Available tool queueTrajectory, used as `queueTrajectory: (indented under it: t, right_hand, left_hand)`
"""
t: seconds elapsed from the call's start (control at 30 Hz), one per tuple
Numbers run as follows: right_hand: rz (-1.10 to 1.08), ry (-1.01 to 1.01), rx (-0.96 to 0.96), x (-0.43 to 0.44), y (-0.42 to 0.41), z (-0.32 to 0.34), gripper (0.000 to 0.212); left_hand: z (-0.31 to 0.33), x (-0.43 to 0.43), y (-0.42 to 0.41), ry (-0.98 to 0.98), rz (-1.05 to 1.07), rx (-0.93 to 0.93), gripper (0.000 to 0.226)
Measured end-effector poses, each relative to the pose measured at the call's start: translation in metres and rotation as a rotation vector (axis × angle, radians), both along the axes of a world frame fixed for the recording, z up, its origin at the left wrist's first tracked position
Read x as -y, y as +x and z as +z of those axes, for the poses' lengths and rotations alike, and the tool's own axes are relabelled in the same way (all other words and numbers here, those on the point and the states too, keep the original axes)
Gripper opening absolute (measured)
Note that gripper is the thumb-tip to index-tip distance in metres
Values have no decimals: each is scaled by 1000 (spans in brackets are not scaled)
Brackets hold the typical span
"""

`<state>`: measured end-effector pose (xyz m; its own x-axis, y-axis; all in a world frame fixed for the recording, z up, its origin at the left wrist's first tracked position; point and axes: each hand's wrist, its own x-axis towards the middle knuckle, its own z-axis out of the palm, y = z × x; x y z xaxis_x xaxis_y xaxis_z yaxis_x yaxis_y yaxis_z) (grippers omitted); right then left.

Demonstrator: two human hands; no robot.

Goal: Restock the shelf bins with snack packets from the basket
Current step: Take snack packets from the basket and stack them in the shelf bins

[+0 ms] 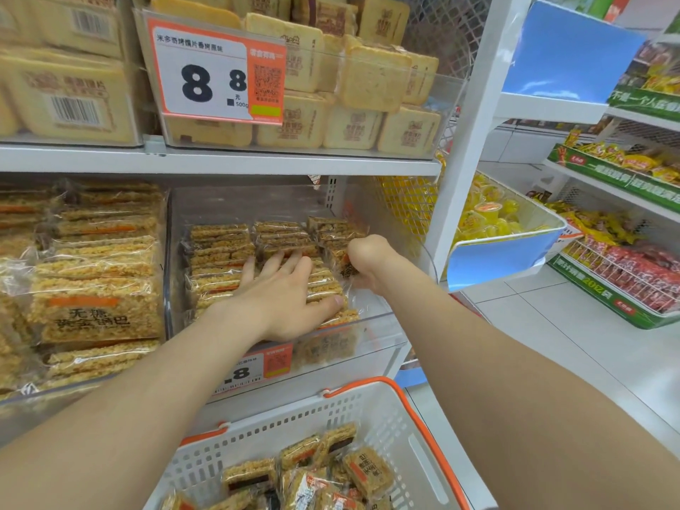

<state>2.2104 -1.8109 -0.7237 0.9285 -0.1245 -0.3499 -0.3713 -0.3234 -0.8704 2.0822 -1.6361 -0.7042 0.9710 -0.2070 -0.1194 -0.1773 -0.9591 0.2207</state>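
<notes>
Nearest was the white basket with orange handles, and loose snack packets lay in it, pointing in many directions. Above it, on the middle shelf, both hands were inside the clear bin. The left hand lay flat with its fingers spread, pressing on the rows of packets, which stood on edge with their long axis running left to right. The right hand was curled at the right side of the bin and gripped one packet, its printed face toward the camera. Its long axis I could not tell.
</notes>
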Motion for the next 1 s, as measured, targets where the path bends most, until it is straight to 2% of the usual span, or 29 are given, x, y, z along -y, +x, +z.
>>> queueTrajectory:
  t: [0.2,0.33,0.43,0.53,0.6,0.7,0.77,0.87,0.93,1.0]
  right_hand:
    - [46,-86,-8,-8,-45,34,30]
    - [32,-186,-4,0,-59,39,36]
    - [78,-455,161,6,-75,52,25]
    - [184,-787,474,13,-95,63,21]
    - [294,-851,621,19,-109,68,24]
    - [536,-836,705,28,-134,79,24]
    - [728,-839,602,32,-158,89,26]
    - [957,-869,225,40,-189,88,22]
    - [1052,-921,18,47,-201,65,23]
    - [1143,-1051,-120,52,-212,34,25]
  left_hand:
    - [0,-2,1,0,-11,-2,88]
    - [4,2,-4,32,31,48,90]
    - [10,5,-15,75,65,235,67]
    - [20,7,-30,-23,68,379,45]
    - [24,8,-41,-89,16,449,36]
    - [28,11,-60,-133,-139,586,23]
    - [30,16,-75,-107,-215,653,22]
    - [29,31,-99,-74,-170,653,28]
    - [25,45,-117,-51,-172,582,33]
    - [15,59,-130,26,-267,463,35]
